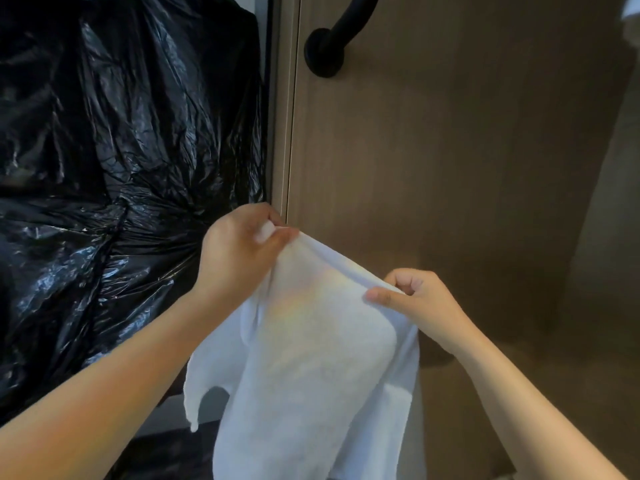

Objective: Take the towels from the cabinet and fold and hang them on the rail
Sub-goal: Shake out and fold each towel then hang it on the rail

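Wood-panelled wall (450, 150) with black rail (332, 39) above. Left hand (239, 247) and right hand (415, 299) each pinch the white towel (311, 358) top edge, holding it spread and hanging, apparently for folding. Black plastic sheeting (121, 150) at left.

Crinkled black plastic sheeting (121, 150) covers the left side. A brown wood-grain wall panel (450, 168) fills the right, dimly lit.

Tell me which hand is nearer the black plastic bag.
Left. The left hand pinches the white towel by its top edge, right beside the black plastic bag; the right hand pinches that edge farther right, in front of the wooden panel.
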{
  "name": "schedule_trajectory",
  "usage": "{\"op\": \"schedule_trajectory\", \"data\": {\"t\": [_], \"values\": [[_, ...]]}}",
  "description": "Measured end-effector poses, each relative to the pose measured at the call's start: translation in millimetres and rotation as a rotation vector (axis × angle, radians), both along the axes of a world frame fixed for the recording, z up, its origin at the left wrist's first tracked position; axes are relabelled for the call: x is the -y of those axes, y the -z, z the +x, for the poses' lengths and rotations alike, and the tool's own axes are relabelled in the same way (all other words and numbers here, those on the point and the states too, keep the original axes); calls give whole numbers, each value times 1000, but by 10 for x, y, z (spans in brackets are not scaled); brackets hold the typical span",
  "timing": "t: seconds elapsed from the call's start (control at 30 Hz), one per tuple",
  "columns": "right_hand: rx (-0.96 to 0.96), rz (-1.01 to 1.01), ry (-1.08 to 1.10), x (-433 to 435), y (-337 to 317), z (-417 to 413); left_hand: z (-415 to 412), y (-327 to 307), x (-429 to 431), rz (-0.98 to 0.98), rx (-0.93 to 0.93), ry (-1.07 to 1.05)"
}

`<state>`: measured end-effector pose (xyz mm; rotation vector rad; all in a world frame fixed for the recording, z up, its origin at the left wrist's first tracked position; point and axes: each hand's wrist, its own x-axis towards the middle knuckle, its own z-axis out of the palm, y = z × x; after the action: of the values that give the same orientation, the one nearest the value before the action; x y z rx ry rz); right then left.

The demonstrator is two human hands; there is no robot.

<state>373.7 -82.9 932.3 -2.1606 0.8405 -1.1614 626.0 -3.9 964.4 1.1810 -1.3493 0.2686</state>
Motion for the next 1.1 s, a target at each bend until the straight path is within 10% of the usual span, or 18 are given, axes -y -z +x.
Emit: {"op": "schedule_trajectory", "data": {"t": [0.37, 0.63, 0.83, 1.1], "values": [[141, 192, -186, -24, -132, -242, 201, 116, 98, 81, -7, -148], [-41, -316, 557, 33, -117, -212, 166, 168, 128, 82, 14, -167], [13, 75, 253, 106, -72, -295, 230, 225, 120, 108, 39, -247], [114, -99, 112, -92, -154, -30, 99, 264, -42, 168, 152, -278]]}}
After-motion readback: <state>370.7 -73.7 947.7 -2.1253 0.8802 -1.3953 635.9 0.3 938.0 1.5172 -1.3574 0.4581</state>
